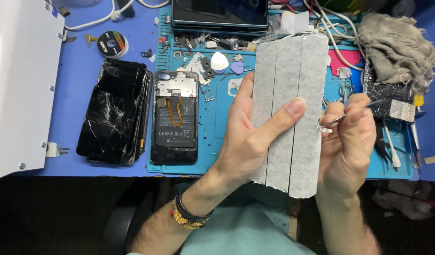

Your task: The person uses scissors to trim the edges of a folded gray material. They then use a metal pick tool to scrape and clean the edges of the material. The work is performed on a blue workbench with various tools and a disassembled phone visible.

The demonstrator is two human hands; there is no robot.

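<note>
We held the grey adhesive sheet upright above the bench in our left hand, while our right hand had its grip clenched on tweezers at the sheet's right edge

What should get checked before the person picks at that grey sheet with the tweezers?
1. Left hand grip on the grey rectangular sheet with three strips: ok, thumb across the front.
2. Right hand grip on the thin metal tweezers: ok, pinched between the fingers.
3. Tweezer tips at the sheet's right edge: ok.
4. Strip corner already lifted: cannot tell.
5. Opened black phone with its battery showing out of the way on the blue mat: ok.
6. Cracked black screen away from the hands: ok.
</note>
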